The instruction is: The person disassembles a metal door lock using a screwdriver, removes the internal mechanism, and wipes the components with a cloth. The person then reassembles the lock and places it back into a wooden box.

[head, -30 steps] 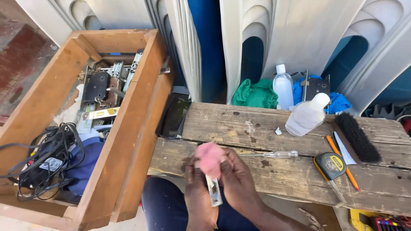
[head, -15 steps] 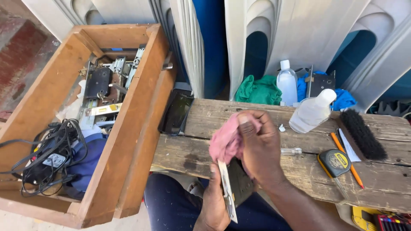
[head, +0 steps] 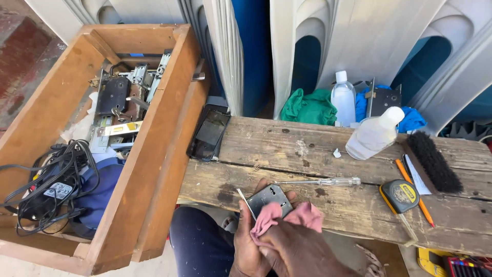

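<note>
At the bench's (head: 359, 215) near edge, the left hand (head: 246, 241) grips a grey lock case (head: 267, 197); the right hand (head: 302, 251) presses a pink cloth (head: 287, 215) on it.

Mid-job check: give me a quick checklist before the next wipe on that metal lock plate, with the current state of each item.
1. Metal lock plate held over the bench edge: ok, left hand grips it from below.
2. Pink cloth on the plate: ok, pressed against it by the right hand.
3. Plate's underside clean: cannot tell, hidden.
4. Screwdriver clear of the hands: ok, lying on the plank just beyond them.
5. Tipped squeeze bottle capped: ok, white cap on.
6. Tape measure secure: ok, resting flat on the bench.
</note>
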